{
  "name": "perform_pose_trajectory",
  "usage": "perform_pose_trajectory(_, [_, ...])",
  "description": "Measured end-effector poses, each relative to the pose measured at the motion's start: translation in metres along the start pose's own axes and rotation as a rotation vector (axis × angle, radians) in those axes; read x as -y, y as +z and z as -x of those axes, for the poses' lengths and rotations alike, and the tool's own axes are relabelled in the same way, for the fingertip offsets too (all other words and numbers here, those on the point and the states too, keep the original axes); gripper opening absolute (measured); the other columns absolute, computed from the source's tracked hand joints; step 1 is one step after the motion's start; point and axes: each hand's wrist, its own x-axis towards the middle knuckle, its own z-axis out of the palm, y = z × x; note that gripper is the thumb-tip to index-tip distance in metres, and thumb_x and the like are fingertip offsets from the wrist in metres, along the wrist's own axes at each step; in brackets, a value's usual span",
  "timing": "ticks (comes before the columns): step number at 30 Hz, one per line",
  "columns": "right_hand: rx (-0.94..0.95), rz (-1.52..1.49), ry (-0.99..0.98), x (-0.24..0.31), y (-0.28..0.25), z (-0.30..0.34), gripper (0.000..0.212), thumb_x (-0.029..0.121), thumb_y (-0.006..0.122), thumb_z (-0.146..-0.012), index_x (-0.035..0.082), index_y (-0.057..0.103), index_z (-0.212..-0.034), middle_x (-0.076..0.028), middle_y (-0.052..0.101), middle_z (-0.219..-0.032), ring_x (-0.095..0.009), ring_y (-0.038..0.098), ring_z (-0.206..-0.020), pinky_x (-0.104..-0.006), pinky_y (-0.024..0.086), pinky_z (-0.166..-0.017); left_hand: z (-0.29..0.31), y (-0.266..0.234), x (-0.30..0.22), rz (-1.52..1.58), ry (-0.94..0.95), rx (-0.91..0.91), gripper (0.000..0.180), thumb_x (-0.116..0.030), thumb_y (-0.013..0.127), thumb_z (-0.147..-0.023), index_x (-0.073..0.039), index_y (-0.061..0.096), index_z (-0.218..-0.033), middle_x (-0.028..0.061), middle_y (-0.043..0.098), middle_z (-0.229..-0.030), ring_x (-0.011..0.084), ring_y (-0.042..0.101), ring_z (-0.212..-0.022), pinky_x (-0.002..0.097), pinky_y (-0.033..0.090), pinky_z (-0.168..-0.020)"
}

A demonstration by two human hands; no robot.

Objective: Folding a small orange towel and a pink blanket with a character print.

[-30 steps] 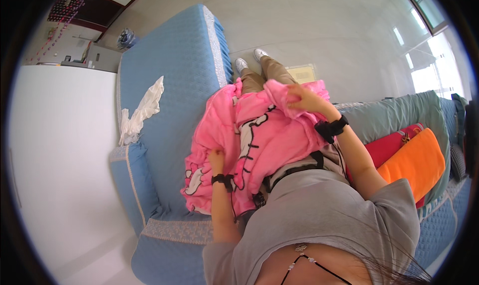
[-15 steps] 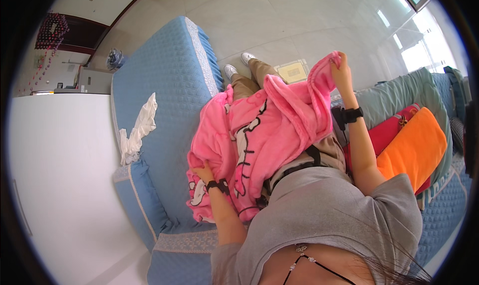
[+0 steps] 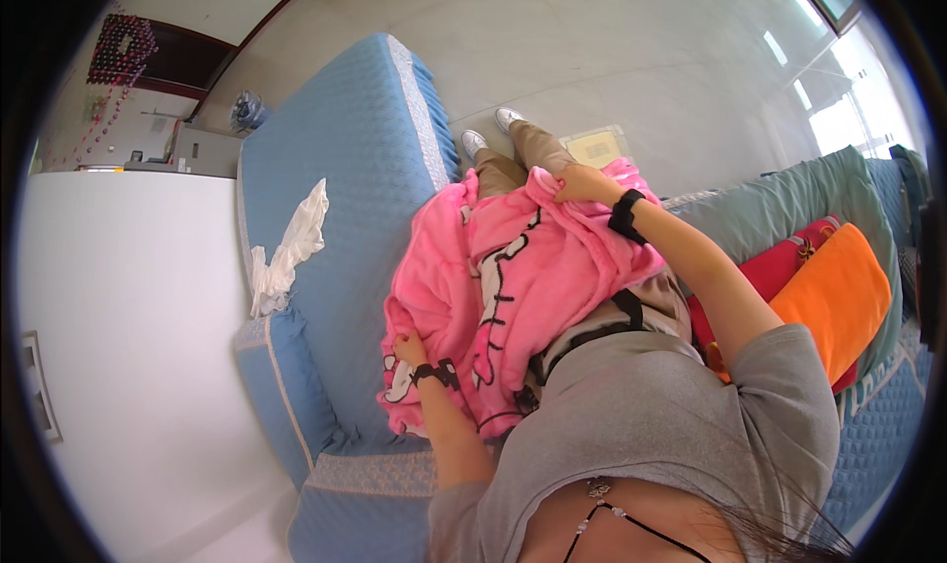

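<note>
pink fleece (image 3: 562, 292) — between both hands (image 3: 408, 348) (image 3: 586, 183)

No writing can be read, at least at this small size.

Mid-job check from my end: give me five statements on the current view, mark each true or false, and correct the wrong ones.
1. The left hand grips the pink plush blanket. True.
2. Only one hand is on the blanket. False: the right hand holds it too.
3. The white cloth lies on the blue quilted sofa. True.
4. The right wrist is bare. False: it wears a black wristband.
5. White shoes show beyond the blanket. True.
</note>
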Motion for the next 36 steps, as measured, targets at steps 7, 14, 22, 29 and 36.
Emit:
perform_pose_trajectory(7, [0.006, -0.462, -0.187, 0.045, -0.026, 0.020, 0.030, 0.020, 0.066, -0.073, 0.005, 0.060, -0.098, -0.007, 0.063, -0.088, -0.016, 0.056, -0.082, -0.0304, 0.044, -0.072, -0.031, -0.034, -0.003, 0.650, -0.235, -0.239, 0.041, -0.027, 0.051, -0.079, 0.011, 0.051, -0.094, 0.0241, 0.056, -0.092, 0.0271, 0.051, -0.082, 0.0377, 0.039, -0.077])
perform_pose_trajectory(14, [-0.024, -1.403, -0.059, 0.087, -0.066, 0.054, 0.061, 0.022, 0.064, -0.080, 0.003, 0.034, -0.129, -0.009, 0.049, -0.117, -0.013, 0.051, -0.102, -0.0225, 0.043, -0.085, -0.057, -0.127, -0.119, 1.289, -0.558, 0.384, 0.042, -0.027, 0.056, -0.080, 0.005, 0.051, -0.105, 0.0165, 0.057, -0.101, 0.0261, 0.055, -0.092, 0.0369, 0.043, -0.079])
perform_pose_trajectory(22, [0.421, -1.880, 0.008, 0.095, -0.035, 0.046, 0.036, 0.031, 0.053, -0.086, 0.002, 0.055, -0.106, -0.008, 0.061, -0.097, -0.015, 0.060, -0.082, -0.0251, 0.050, -0.072, -0.007, -0.131, -0.185, 1.174, -0.326, 0.612, 0.032, -0.024, 0.052, -0.087, 0.002, 0.055, -0.106, 0.0084, 0.060, -0.099, 0.0191, 0.055, -0.088, 0.0285, 0.043, -0.078])
perform_pose_trajectory(29, [0.117, -1.320, -0.244, 0.144, -0.055, 0.068, 0.034, 0.009, 0.061, -0.079, 0.000, 0.052, -0.110, 0.000, 0.058, -0.095, -0.006, 0.052, -0.085, -0.0197, 0.043, -0.074, 0.006, -0.195, -0.297, 0.422, 0.497, -0.037, 0.035, -0.024, 0.044, -0.092, 0.005, 0.056, -0.073, 0.0001, 0.047, -0.058, 0.0100, 0.038, -0.055, 0.0321, 0.032, -0.049])
perform_pose_trajectory(36, [0.116, -1.127, -0.450, 0.162, -0.043, 0.077, 0.043, 0.012, 0.066, -0.078, 0.001, 0.049, -0.116, -0.001, 0.054, -0.097, -0.008, 0.049, -0.089, -0.0229, 0.041, -0.078, 0.070, -0.171, -0.356, 1.069, 0.354, 0.293, 0.038, -0.029, 0.041, -0.093, 0.006, 0.057, -0.100, 0.0043, 0.058, -0.086, 0.0116, 0.049, -0.079, 0.0258, 0.041, -0.071])
